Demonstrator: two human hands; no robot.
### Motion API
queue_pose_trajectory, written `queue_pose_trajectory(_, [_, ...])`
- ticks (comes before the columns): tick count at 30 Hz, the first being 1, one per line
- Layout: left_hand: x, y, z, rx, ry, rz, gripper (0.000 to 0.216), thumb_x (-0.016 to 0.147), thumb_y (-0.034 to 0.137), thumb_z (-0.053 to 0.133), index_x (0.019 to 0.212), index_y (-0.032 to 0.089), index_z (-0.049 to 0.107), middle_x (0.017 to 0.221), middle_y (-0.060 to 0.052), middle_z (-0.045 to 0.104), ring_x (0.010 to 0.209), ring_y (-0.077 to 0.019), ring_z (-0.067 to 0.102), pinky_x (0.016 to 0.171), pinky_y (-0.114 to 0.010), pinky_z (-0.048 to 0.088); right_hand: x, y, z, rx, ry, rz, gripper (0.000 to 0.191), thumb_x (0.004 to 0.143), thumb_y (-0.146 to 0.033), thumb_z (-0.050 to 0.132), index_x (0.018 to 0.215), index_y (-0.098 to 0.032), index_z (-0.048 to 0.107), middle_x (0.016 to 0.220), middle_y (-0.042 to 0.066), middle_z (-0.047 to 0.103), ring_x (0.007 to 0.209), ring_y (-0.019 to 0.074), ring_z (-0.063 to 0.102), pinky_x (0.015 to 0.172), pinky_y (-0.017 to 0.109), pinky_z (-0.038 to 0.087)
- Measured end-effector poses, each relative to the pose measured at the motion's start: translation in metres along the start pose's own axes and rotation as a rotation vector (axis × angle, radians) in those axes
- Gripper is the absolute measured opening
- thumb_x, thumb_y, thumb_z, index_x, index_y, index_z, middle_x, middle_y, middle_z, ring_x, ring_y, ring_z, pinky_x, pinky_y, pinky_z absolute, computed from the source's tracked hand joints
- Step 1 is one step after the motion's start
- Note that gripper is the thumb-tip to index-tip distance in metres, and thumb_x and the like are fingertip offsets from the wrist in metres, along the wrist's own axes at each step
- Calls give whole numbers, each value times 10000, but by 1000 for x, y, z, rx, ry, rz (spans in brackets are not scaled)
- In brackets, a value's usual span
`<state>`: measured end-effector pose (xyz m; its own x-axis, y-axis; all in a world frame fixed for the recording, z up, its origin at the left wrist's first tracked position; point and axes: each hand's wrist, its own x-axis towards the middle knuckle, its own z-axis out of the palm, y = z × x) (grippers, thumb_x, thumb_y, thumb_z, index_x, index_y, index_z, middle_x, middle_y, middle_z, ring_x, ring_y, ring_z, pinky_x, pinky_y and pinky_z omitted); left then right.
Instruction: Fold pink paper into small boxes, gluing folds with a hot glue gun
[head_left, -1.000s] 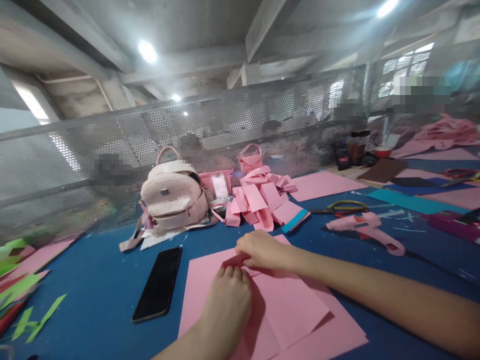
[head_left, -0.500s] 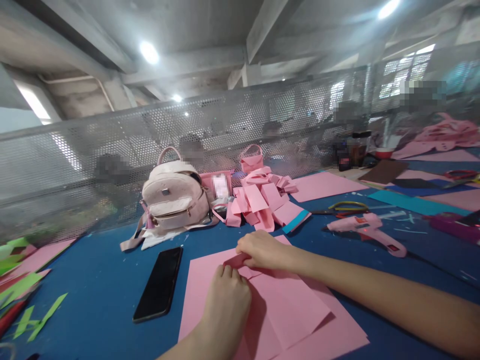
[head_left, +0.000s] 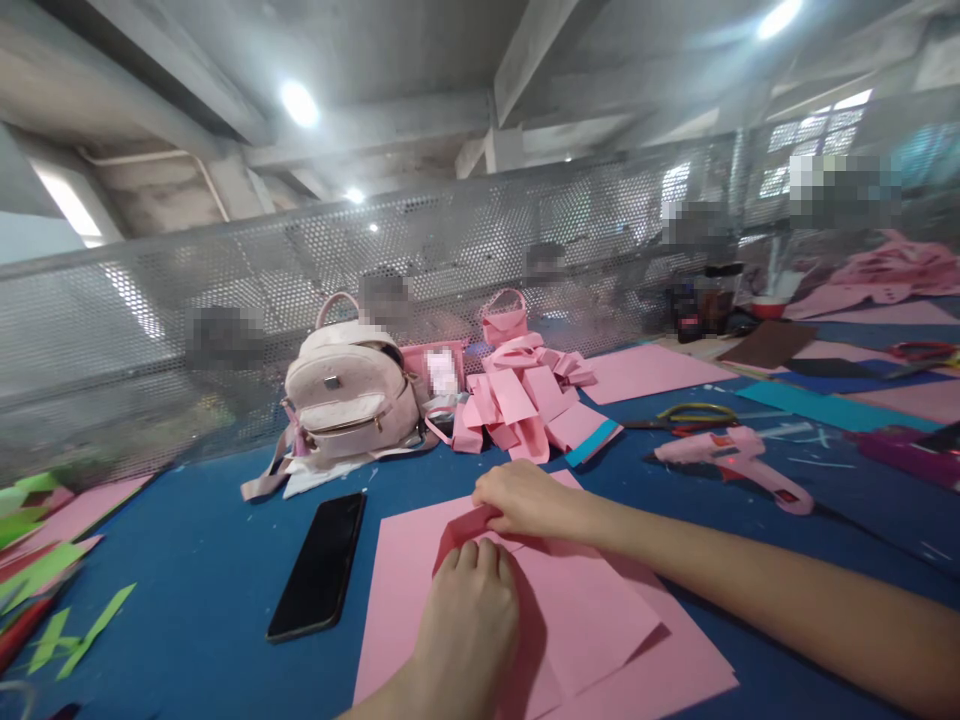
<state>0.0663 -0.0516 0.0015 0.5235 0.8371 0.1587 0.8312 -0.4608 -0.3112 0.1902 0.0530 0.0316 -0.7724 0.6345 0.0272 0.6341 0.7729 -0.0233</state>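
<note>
Folded pink paper [head_left: 592, 620] lies on larger pink sheets [head_left: 401, 560] in front of me. Its far edge stands up as a flap between my two hands. My right hand [head_left: 517, 500] reaches in from the right and pinches the far part of that flap, thumb on the near side. My left hand [head_left: 472, 600] is curled, knuckles up, pressing at the near side of the flap; its fingertips are hidden beneath it. A black phone [head_left: 319, 565] lies on the blue table just left of the sheets.
A pale pink backpack [head_left: 352, 390] and a heap of folded pink paper pieces [head_left: 517, 400] stand against a perforated metal screen [head_left: 450, 230]. At right lie a pink glue gun [head_left: 739, 460], yellow-handled scissors [head_left: 690, 415] and a teal strip [head_left: 825, 400]. Green paper scraps [head_left: 94, 630] lie left.
My left hand has shifted slightly right along the paper, and more of the raised flap shows behind it. My right hand has stayed in place.
</note>
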Motion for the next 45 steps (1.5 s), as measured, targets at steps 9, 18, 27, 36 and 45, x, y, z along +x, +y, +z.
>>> queue_pose_trajectory(9, [5, -6, 4, 3, -94, 44, 339, 797, 70, 552, 1108, 15, 678, 1002, -194, 701, 915, -303, 653, 710, -379, 545, 2, 3, 7, -8, 13, -3, 110, 759, -220, 637, 841, -187, 702, 875, 63, 724, 793, 226, 650, 537, 278, 234])
queue_pose_trajectory(18, [-1, 6, -2, -120, -131, -31, 205, 815, 70, 577, 964, 77, 717, 890, -151, 702, 857, -295, 673, 654, -368, 561, 2, 2, 6, 11, 14, 2, 100, 742, -176, 624, 810, -183, 697, 862, 52, 719, 778, 205, 639, 534, 283, 219])
queue_pose_trajectory(27, [4, -3, -11, 16, -220, 12, 306, 831, 27, 516, 1082, 33, 693, 951, -184, 701, 888, -289, 664, 703, -375, 556, 2, 3, 10, -7, 39, -10, 78, 746, -212, 641, 800, -177, 684, 850, 52, 721, 753, 210, 645, 522, 290, 186])
queue_pose_trajectory(36, [3, -3, 5, 50, -241, -31, 294, 821, -12, 496, 1035, 20, 695, 912, -186, 688, 858, -290, 652, 662, -367, 526, 1, 2, 7, -4, 33, -15, 76, 775, -212, 626, 814, -181, 683, 870, 50, 719, 780, 213, 647, 531, 293, 204])
queue_pose_trajectory(45, [-5, 8, 8, -92, -104, -65, 218, 783, 19, 552, 923, 70, 712, 852, -165, 686, 790, -267, 647, 603, -331, 503, 2, 3, 8, -21, 30, -15, 52, 746, -187, 630, 779, -178, 670, 852, 47, 717, 792, 213, 649, 524, 293, 190])
